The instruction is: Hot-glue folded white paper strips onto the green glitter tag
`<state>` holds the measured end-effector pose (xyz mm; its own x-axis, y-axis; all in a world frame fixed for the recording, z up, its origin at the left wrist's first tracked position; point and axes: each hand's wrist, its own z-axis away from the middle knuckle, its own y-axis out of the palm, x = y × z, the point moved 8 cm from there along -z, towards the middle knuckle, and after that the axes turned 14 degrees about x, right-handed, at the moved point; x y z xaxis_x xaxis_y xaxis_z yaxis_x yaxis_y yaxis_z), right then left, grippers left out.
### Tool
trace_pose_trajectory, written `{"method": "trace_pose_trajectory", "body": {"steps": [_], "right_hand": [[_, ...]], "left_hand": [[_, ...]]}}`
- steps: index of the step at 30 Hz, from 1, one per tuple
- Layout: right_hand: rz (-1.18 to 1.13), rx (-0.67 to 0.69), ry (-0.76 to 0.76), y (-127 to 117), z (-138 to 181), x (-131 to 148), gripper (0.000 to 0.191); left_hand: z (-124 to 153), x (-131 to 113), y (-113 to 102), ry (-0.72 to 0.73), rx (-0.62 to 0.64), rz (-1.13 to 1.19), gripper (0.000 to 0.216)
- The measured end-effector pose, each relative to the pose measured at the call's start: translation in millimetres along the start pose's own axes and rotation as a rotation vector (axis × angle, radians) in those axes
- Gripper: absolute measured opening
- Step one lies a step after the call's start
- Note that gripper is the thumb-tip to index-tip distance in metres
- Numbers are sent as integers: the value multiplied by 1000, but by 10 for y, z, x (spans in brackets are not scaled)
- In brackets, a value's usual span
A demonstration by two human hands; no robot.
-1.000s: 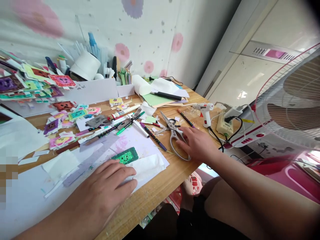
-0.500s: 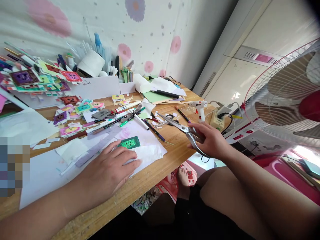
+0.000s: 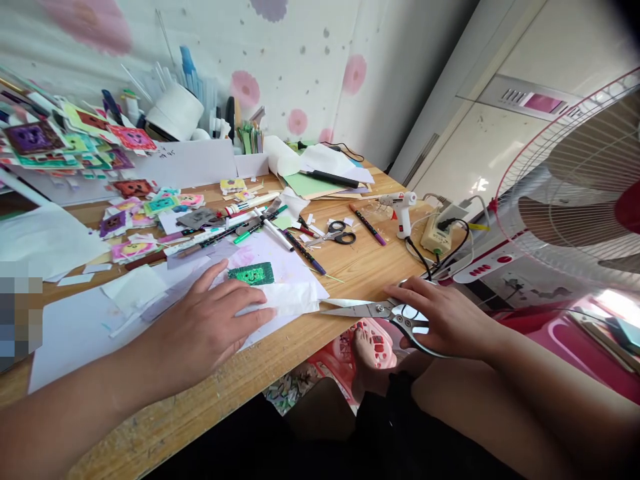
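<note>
My left hand (image 3: pixel 210 327) lies flat with fingers spread on white paper sheets (image 3: pixel 280 300), just below a green painted square (image 3: pixel 251 273) on the wooden table (image 3: pixel 360 267). My right hand (image 3: pixel 445 317) is at the table's front right edge, its fingers through the handles of large metal scissors (image 3: pixel 370 309). The blades are close together and point left toward the paper.
Small black-handled scissors (image 3: pixel 337 235), markers (image 3: pixel 283 240) and a glue gun (image 3: pixel 403 212) lie mid-table. Coloured cut squares (image 3: pixel 130 220) and boxes of supplies fill the back left. A power strip (image 3: pixel 440 233) with cables sits right. A standing fan (image 3: pixel 575 193) is close by.
My right hand picked up the large scissors from mid-table and brought them down to the front edge, blades now pointing left. My left hand has stayed on the paper.
</note>
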<state>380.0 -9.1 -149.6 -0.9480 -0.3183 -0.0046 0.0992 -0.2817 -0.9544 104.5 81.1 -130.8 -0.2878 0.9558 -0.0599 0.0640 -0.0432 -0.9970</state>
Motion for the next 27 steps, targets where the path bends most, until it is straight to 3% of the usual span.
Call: {"method": "trace_pose_trajectory", "body": {"steps": [27], "right_hand": [[42, -72, -164, -50, -243, 200, 66]], "left_hand": [[6, 86, 27, -26, 50, -32, 38]]}}
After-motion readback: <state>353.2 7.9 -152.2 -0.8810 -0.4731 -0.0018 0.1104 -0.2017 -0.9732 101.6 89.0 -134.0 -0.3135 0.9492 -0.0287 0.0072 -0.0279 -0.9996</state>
